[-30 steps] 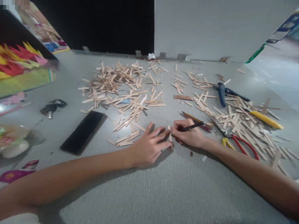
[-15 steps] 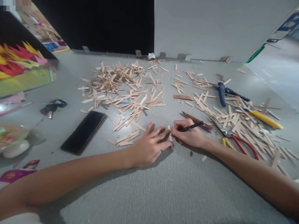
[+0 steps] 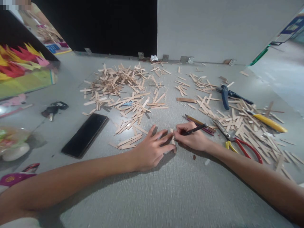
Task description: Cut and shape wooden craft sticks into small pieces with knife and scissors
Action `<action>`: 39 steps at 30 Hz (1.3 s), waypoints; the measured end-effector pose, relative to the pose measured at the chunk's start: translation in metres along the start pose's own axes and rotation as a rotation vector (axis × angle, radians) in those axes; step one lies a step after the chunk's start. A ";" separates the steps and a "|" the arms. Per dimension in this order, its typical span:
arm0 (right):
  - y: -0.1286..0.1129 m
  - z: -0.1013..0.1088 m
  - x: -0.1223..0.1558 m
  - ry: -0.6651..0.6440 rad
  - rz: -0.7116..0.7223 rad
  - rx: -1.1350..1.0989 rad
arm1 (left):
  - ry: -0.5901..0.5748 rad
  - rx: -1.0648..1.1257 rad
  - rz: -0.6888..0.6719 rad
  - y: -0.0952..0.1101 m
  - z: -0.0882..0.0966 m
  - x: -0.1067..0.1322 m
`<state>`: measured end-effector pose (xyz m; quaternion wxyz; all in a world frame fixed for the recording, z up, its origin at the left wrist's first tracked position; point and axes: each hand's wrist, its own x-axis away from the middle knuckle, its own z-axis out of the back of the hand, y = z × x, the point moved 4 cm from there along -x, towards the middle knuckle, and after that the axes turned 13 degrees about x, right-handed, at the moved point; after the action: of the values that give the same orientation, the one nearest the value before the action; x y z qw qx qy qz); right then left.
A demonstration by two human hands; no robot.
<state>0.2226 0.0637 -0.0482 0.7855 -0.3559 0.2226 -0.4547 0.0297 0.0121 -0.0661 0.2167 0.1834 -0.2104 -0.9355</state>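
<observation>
A short wooden craft stick lies on the grey table between my hands. My left hand rests with its fingers spread, the fingertips touching the stick from the left and holding it down. My right hand is closed around a black pen, its writing end hidden by the fingers at the stick's right side. Just beyond the right hand lie several pencils. Red-and-yellow-handled cutters sit to the right of that wrist.
Piles of craft sticks spread ahead, with more at right. Blue-handled pliers and a yellow cutter knife lie there. On the left are a phone and keys. Black and white panels stand behind.
The pen and my right fingers shift very slightly at the stick. My left hand stays in place, and the view tilts a little.
</observation>
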 end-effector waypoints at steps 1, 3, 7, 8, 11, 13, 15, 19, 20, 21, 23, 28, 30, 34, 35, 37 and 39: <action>0.000 0.000 0.000 0.000 0.004 0.007 | 0.011 0.001 -0.003 -0.001 -0.002 0.000; 0.000 0.001 0.000 -0.004 0.010 0.012 | 0.039 0.003 -0.008 -0.002 -0.005 0.001; 0.000 0.000 0.000 -0.011 0.018 0.014 | 0.053 0.003 -0.011 -0.002 -0.005 0.002; 0.000 0.000 0.000 -0.012 0.021 0.016 | 0.043 0.004 -0.006 -0.002 -0.005 0.001; 0.000 0.001 -0.001 -0.005 0.034 0.034 | 0.021 0.005 0.003 -0.002 -0.004 0.001; -0.001 0.001 -0.001 -0.004 0.045 0.043 | 0.048 -0.004 -0.006 -0.002 -0.005 0.001; -0.002 0.002 -0.002 -0.010 0.054 0.042 | 0.046 -0.002 -0.004 -0.004 -0.007 0.002; -0.004 0.003 -0.001 -0.008 0.053 0.031 | 0.055 0.002 -0.015 -0.004 -0.007 0.003; -0.004 0.003 -0.001 -0.006 0.042 0.021 | 0.052 0.002 -0.013 -0.003 -0.005 0.002; -0.003 0.003 -0.001 -0.009 0.024 0.005 | 0.044 0.004 -0.009 -0.002 -0.004 0.002; -0.001 0.001 0.001 -0.027 -0.017 -0.041 | 0.013 0.016 0.004 0.000 -0.002 0.001; 0.000 -0.002 0.002 -0.031 -0.041 -0.062 | 0.033 0.025 0.008 0.001 -0.001 0.000; -0.001 -0.001 0.002 -0.022 -0.036 -0.058 | 0.025 0.024 0.007 0.001 -0.001 0.000; -0.003 -0.001 0.002 -0.033 -0.028 -0.060 | -0.017 0.009 0.014 0.003 0.002 -0.001; -0.003 0.000 0.001 -0.028 -0.024 -0.053 | -0.021 0.005 0.014 0.003 0.003 -0.001; -0.004 0.001 0.001 -0.016 -0.017 -0.029 | -0.019 -0.002 0.012 0.003 0.003 -0.001; -0.004 0.001 0.001 -0.012 -0.013 -0.011 | -0.001 -0.003 0.007 0.002 0.001 -0.001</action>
<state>0.2216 0.0616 -0.0451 0.7819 -0.3643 0.2181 -0.4564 0.0303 0.0111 -0.0642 0.2202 0.1820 -0.2094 -0.9351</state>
